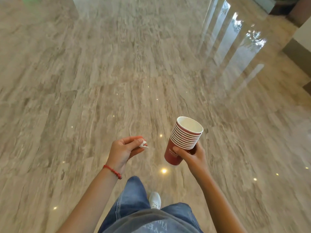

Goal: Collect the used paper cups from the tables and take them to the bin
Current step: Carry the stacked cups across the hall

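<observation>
At lower centre-left of the frame the left hand (123, 151) is curled, its grip pinching a small white paper scrap (142, 144) between thumb and fingertips; a red bracelet (112, 171) circles that wrist. Just right of it, apart and not touching, the right hand (193, 154) has its grip wrapped round the lowest cup of a nested stack of red paper cups (184, 140) (about 10 rims, I judge). The stack's long axis tilts up and to the right, its open mouth uppermost.

No bin shows anywhere, so I judge the carrying step is under way and the stack must simply stay nested while walking. Below, blue jeans (134, 197) and 1 white shoe (155, 200) stride over a glossy marble floor (101, 73). At upper right, window reflections (235, 39) streak the polish.
</observation>
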`<state>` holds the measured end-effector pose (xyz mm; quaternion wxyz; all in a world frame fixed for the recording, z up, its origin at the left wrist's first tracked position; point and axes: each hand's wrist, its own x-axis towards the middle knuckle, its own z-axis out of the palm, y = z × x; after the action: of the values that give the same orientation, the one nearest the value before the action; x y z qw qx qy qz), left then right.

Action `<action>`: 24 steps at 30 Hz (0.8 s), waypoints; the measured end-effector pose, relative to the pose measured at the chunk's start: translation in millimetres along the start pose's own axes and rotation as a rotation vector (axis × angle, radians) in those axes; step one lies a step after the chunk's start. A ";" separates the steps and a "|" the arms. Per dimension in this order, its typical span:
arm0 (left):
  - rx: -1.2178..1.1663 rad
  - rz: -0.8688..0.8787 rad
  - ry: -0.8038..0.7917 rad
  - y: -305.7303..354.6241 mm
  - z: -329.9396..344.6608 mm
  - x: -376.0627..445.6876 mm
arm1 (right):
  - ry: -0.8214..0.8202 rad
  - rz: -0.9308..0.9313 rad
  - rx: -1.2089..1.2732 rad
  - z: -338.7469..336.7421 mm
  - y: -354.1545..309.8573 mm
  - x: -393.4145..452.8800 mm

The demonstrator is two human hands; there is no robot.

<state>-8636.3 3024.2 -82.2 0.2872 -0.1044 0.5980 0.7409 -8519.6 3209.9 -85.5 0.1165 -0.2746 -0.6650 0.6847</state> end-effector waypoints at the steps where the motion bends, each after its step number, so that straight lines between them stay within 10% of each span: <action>1: -0.003 -0.006 -0.009 7.6 5.7 15.7 | 0.000 0.003 -0.002 0.7 -3.5 17.9; 24: 0.031 -0.163 -0.079 226.1 159.7 461.5 | 0.097 0.059 0.025 36.4 -111.6 485.8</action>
<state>-9105.9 3287.0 -83.3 0.3715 -0.1189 0.5871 0.7094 -8961.2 3443.9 -85.4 0.1315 -0.3256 -0.6416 0.6820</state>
